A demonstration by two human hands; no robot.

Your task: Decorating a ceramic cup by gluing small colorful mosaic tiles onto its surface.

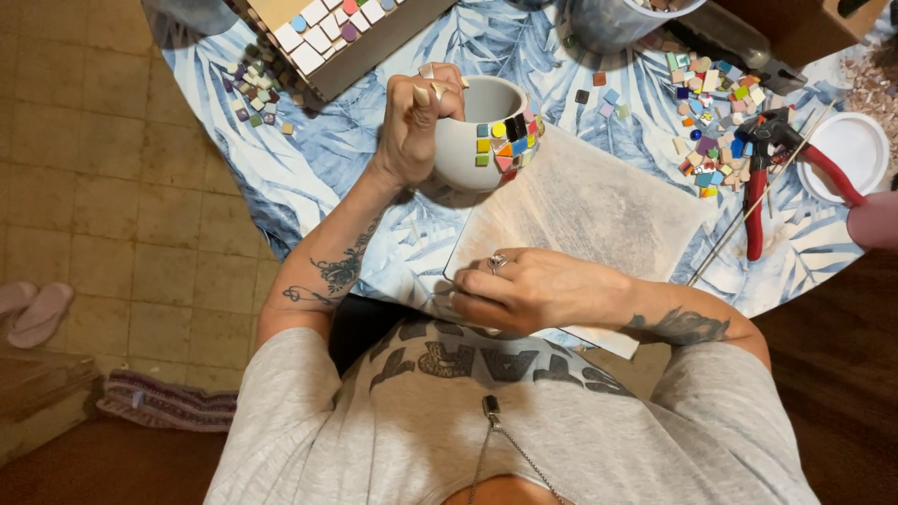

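Mug held at table edge, tiles all around

Mug [472, 136], white w/ coloured mosaic squares stuck on one side, sits tilted in the left hand [416, 117], above the round table [374, 159] w/ blue leaf-print cloth. Left hand is clenched on the mug's near side, fingers curled over the rim. Right hand [538, 290] rests lower down at the near edge of a pale board [599, 201], fingers curled in, ring on one finger; can't tell if it pinches anything. Board lies just under and beside the mug.

Right of the board: loose pile of coloured tiles [716, 126], red-handled nippers [772, 168] touching the pile's edge, thin stick [748, 210] lying slantwise, white lid [851, 150] near the table rim. Far left: smaller tile scatter [257, 89] beside a box [346, 37] partly faced w/ tiles. Grey bowl [608, 19] at top. Pink slippers [33, 309] on tiled floor, well apart from table.
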